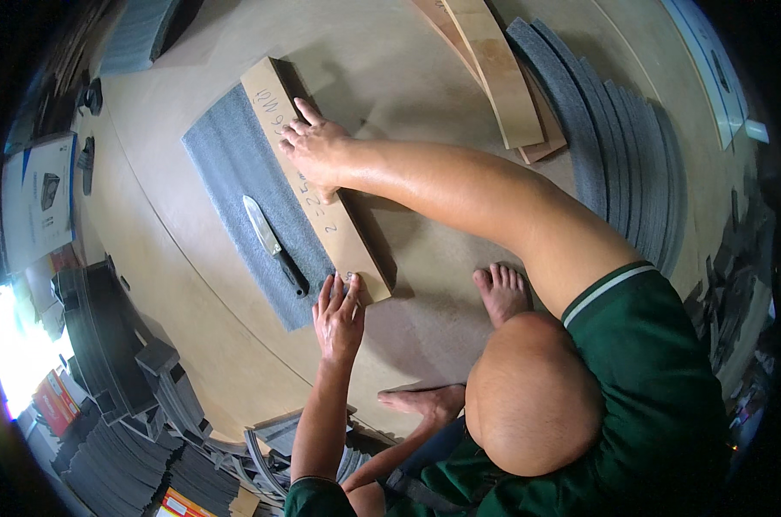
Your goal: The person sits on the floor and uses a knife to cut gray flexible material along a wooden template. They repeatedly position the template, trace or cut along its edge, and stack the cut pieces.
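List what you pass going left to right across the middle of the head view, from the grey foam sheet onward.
Grey foam sheet → black-handled knife lying on it → long wooden board under both hands → fanned stack of grey foam strips.

A pale brown board floor [390,60] carries a flat grey foam sheet [235,164], a fanned row of grey foam strips [615,129], tan wooden slats [494,69] and stacked dark foam pieces [106,345].

I see knife [274,246] on foam sheet [235,181]; board [321,185] along sheet's right edge, both hands pressing it; foam stack [623,146] far right on floor [390,69].
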Demonstrator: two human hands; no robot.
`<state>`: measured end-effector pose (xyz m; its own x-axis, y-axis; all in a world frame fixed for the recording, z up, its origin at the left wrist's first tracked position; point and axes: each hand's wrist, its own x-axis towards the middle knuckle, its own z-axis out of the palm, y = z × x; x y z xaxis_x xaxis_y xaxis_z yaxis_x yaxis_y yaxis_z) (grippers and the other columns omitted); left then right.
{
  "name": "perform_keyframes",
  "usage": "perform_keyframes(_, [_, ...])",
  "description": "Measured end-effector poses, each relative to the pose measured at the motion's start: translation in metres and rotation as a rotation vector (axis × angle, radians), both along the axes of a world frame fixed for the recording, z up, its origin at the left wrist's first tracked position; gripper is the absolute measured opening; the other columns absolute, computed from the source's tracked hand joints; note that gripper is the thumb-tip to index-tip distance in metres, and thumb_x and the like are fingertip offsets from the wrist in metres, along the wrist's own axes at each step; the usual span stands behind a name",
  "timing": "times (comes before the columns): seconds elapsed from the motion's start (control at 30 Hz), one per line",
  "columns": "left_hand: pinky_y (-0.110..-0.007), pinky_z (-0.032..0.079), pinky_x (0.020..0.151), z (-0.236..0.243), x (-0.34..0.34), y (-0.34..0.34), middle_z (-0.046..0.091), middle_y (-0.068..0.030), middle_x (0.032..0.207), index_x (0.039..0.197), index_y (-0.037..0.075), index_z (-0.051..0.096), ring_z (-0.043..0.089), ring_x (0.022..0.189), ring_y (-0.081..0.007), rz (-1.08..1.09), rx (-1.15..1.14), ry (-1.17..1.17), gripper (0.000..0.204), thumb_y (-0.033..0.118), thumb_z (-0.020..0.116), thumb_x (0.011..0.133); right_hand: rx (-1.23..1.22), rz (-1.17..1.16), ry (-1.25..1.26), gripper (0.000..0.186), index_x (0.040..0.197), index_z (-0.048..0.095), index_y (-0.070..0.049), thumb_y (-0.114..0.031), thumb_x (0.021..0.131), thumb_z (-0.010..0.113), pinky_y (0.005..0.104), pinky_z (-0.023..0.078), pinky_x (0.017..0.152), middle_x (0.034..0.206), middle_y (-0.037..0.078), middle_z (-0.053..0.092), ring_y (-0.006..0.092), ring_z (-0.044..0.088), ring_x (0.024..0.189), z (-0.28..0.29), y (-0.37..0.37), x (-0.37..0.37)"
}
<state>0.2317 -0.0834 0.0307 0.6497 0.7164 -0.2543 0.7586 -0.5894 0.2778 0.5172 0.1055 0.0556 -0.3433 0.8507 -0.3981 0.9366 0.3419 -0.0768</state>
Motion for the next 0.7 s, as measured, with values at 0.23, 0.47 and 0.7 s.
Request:
perform_keyframes(0.23, [-0.05, 0.045, 0.11, 0.012, 0.009, 0.001, 0.06, -0.0154, 0.152, 0.152, 0.021, 0.059, 0.052, 0.143, -0.0373, -0.005, -0.001, 0.042, 0.074, 0.013, 0.083, 0.082, -0.147, 0.089, -0.215, 0.16, 0.168, 0.007, 0.004, -0.078, 0.057, 0.088, 0.07, -0.01, 0.126, 0.177, 0.025, 0.008, 0.0409, 0.004, 0.164, 0.017, -0.001, -0.017])
perform_keyframes(0.47, [-0.048, 0.047, 0.11, 0.022, 0.008, 0.01, 0.063, -0.0199, 0.146, 0.144, 0.012, 0.066, 0.057, 0.137, -0.0392, 0.064, -0.123, -0.14, 0.062, 0.025, 0.085, 0.086, -0.149, 0.011, -0.258, 0.161, 0.168, 0.004, 0.004, -0.076, 0.057, 0.089, 0.0714, -0.01, 0.125, 0.177, 0.025, 0.006, 0.041, 0.001, 0.164, 0.015, -0.005, -0.029])
perform_keyframes(0.7, [-0.048, 0.052, 0.086, -0.001, -0.006, 0.068, 0.066, -0.0225, 0.111, 0.122, -0.003, 0.058, 0.064, 0.105, -0.0394, 0.724, 0.067, -0.158, 0.048, 0.03, 0.08, 0.094, -0.154, -0.011, -0.245, 0.158, 0.168, 0.005, 0.005, -0.071, 0.06, 0.091, 0.0729, -0.008, 0.124, 0.177, 0.025, 0.005, 0.0407, 0.0, 0.164, 0.013, -0.004, -0.03])
